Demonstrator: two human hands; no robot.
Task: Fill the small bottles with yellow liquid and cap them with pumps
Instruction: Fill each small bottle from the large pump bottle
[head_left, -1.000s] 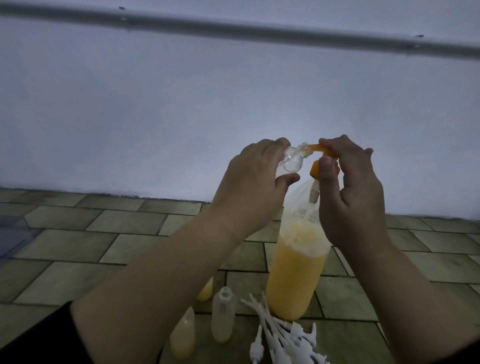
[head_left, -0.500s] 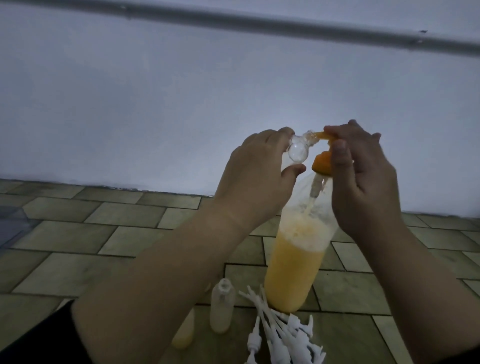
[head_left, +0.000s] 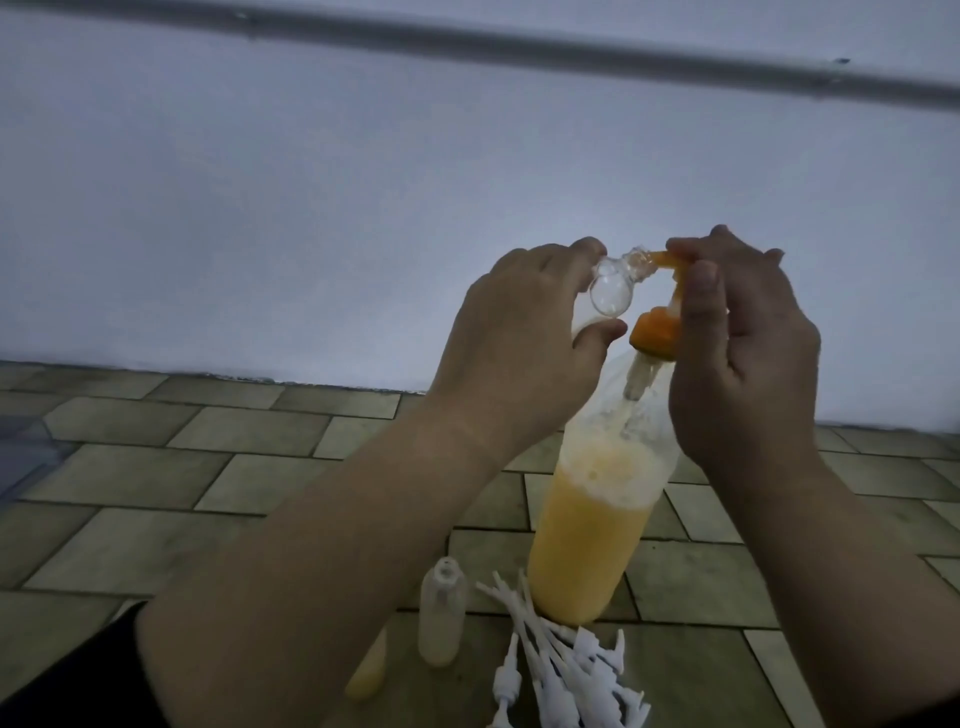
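My left hand (head_left: 524, 332) holds a small clear bottle (head_left: 249, 291) tilted on its side, its mouth against the orange pump spout (head_left: 670, 262). My right hand (head_left: 743, 343) grips the orange pump head (head_left: 655, 338) atop the large clear bottle (head_left: 592, 525), which stands on the floor about half full of yellow liquid with foam. The small bottle looks empty. On the floor below, an empty small bottle (head_left: 441, 610) stands upright. A small bottle with yellow liquid (head_left: 368, 675) shows partly behind my left forearm. A pile of white pumps (head_left: 561, 670) lies in front of the large bottle.
The floor is grey-green tile (head_left: 208, 478) meeting a pale wall (head_left: 363, 208). A grey pipe (head_left: 519, 49) runs along the wall near the top. My dark sleeve (head_left: 78, 691) shows at the lower left.
The pump head has come up away from the large bottle's neck, its tube showing below it. The view shifted slightly; both hands keep their grips.
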